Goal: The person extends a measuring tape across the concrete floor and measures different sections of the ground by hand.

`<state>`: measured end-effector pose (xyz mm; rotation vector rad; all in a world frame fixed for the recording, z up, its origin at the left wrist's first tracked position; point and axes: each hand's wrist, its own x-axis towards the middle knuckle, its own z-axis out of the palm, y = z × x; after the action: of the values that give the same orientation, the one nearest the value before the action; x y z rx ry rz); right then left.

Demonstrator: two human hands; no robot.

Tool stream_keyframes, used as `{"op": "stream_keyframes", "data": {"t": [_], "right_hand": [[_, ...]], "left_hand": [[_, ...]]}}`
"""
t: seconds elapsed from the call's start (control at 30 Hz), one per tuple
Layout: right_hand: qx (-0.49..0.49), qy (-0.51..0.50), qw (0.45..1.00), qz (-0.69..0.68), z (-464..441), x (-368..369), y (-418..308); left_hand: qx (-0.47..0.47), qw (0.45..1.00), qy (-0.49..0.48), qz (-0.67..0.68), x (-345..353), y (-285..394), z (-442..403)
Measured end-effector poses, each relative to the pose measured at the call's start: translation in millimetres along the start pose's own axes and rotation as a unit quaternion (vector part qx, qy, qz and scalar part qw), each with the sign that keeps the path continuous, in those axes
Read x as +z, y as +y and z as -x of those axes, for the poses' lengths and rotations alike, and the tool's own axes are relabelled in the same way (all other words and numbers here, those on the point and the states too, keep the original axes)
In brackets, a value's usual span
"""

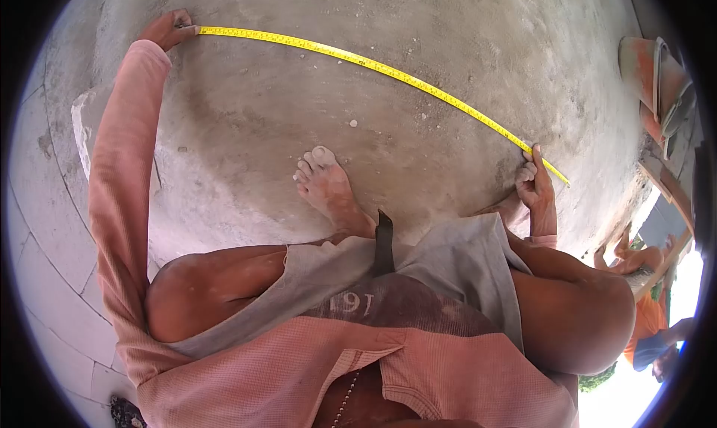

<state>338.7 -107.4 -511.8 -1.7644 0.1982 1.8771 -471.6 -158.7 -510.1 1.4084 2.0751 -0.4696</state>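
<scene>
A yellow measuring tape (403,77) runs in a gentle curve across the dusty grey concrete surface (261,122), from upper left down to the right. At its upper left end my left hand (169,30) pinches the tape between thumb and fingers. Near the other end my right hand (536,180) holds the tape at its fingertips, with the other fingers curled. A short length of tape sticks out past my right hand. My bare foot (326,185) rests on the concrete below the tape.
Reddish, dusty containers (648,77) lie at the upper right. Wooden boards (666,189) are below them. Another person in orange (650,325) is at the far right. Small crumbs of debris dot the concrete. A wall of light blocks (52,226) shows at the left.
</scene>
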Motion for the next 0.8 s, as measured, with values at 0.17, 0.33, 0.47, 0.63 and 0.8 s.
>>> {"op": "stream_keyframes", "data": {"t": [0.17,0.33,0.47,0.63,0.8], "right_hand": [[0.035,-0.071,0.997,-0.022,-13.0,-18.7,-5.7],[-0.014,0.031,0.976,0.217,29.0,-4.2,-4.5],[-0.068,0.027,0.883,0.464,121.8,45.7,-65.8],[-0.189,-0.103,0.625,0.751,189.0,195.1,-105.3],[-0.338,-0.279,0.418,0.796,104.6,296.9,-21.2]], "left_hand": [[0.001,1.0,0.023,-0.014,13.7,-7.3,2.5],[-0.021,0.999,0.021,-0.013,5.3,11.6,10.4],[-0.033,0.999,-0.014,0.005,6.4,6.5,3.8],[0.013,1.0,0.026,0.007,4.8,3.2,11.3],[0.053,0.997,0.055,0.012,-10.9,25.9,38.1]]}}
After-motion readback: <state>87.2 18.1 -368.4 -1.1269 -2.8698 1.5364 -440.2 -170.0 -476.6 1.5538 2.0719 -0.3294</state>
